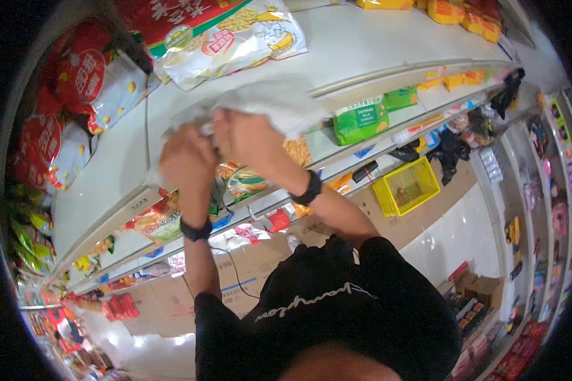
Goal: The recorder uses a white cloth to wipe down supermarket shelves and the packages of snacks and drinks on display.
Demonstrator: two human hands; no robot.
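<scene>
Both hands are close together over the front edge of a white shelf. My left hand and my right hand are closed on a whitish bag or cloth, blurred, which spreads over the shelf behind them. Their fingertips are partly hidden. Black bands circle both wrists. Just behind lies a red and white food bag. Below the hands, packaged foods stand on a lower shelf.
Red and white bags stand at the left. Green packets sit on the lower shelf at the right. On the floor are a yellow plastic basket and flattened cardboard. More stocked shelving runs along the right.
</scene>
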